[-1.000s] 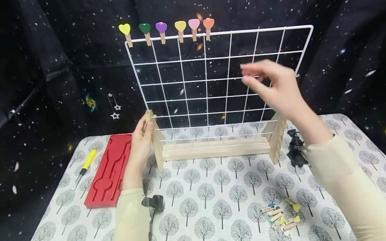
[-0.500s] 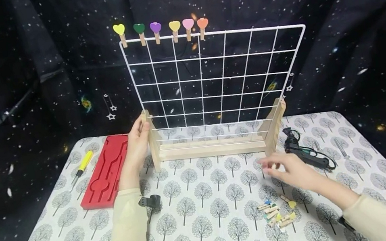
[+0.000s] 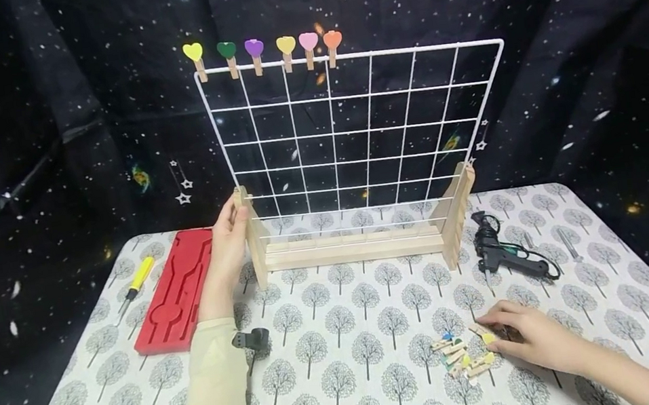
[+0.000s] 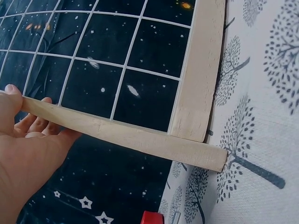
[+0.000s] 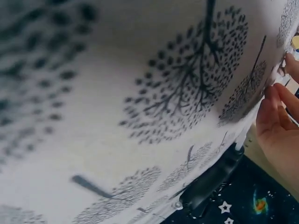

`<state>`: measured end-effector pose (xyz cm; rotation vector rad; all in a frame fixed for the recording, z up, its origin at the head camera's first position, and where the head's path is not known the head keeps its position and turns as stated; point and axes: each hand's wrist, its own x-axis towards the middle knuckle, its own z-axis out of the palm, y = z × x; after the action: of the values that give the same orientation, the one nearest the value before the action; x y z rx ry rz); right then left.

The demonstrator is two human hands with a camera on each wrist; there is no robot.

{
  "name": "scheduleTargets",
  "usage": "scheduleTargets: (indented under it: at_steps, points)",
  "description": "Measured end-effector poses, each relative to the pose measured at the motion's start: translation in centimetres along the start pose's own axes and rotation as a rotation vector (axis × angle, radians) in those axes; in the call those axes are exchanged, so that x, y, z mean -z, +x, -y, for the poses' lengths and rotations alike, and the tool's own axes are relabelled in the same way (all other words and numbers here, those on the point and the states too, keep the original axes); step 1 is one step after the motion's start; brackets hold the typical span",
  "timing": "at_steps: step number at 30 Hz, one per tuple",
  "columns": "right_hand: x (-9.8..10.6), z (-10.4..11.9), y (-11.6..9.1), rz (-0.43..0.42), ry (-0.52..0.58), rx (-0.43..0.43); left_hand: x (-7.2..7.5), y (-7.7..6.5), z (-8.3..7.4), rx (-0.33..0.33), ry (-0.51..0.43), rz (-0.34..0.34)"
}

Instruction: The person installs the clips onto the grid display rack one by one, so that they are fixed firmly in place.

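Note:
A white wire grid (image 3: 355,133) stands upright in a wooden stand (image 3: 355,248), with several heart-topped clothespins (image 3: 286,49) clipped along the left part of its top bar. My left hand (image 3: 228,246) grips the stand's left post (image 4: 117,133), the thumb on one side and fingers behind. On the table at the right front lies a small pile of clothespins (image 3: 457,355) with blue, green and yellow hearts. At the pile's right side my right hand (image 3: 532,332) pinches a yellow heart clothespin (image 3: 488,338) between thumb and fingers. In the right wrist view its fingertips (image 5: 271,93) are down at the cloth.
Left of the stand lies a red molded tray (image 3: 173,297), beside a yellow-handled screwdriver (image 3: 140,276). To the right sit a black glue gun (image 3: 510,257) with its cord and a clear stick (image 3: 569,244). A dark starry curtain (image 3: 576,60) hangs behind the tree-print tablecloth (image 3: 346,364).
My right hand has come down from in front of the grid to the clothespin pile and closed its fingers at a yellow heart one. The left hand stays on the post.

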<state>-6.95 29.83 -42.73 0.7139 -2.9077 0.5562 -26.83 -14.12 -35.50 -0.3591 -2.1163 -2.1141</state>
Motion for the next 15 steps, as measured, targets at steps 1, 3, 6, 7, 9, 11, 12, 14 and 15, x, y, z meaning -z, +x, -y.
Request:
scheduleTargets:
  at_steps: [1,3,6,7,9,11,12,14,15]
  points:
    - [0.0,0.0,-0.1,0.002,-0.001,0.003,0.1,0.0,0.1,0.000,-0.005,-0.003]
    - [0.0,0.0,-0.3,-0.006,0.000,0.005,0.2,0.1,0.3,0.001,-0.006,-0.002]
    - [-0.2,0.2,-0.2,-0.020,-0.016,-0.022,0.4,0.5,0.9,-0.002,-0.008,-0.004]
    - [-0.3,0.3,-0.1,-0.027,-0.028,-0.040,0.5,0.6,1.2,-0.005,-0.011,-0.005]
    - [-0.4,0.5,0.2,-0.031,-0.031,-0.075,0.6,0.9,1.6,-0.014,-0.014,-0.009]
    - [-0.5,0.6,0.4,-0.027,-0.015,-0.093,0.6,1.0,1.9,-0.022,-0.010,-0.008]
    - [-0.5,0.7,0.5,-0.022,-0.004,-0.094,0.6,1.1,2.0,-0.025,-0.011,-0.009]
    - [-0.4,0.7,0.7,-0.007,0.057,-0.110,0.6,1.1,2.0,-0.025,-0.012,-0.009]
    - [-0.4,0.7,0.7,-0.002,0.087,-0.126,0.6,1.1,2.1,-0.026,-0.010,-0.007]
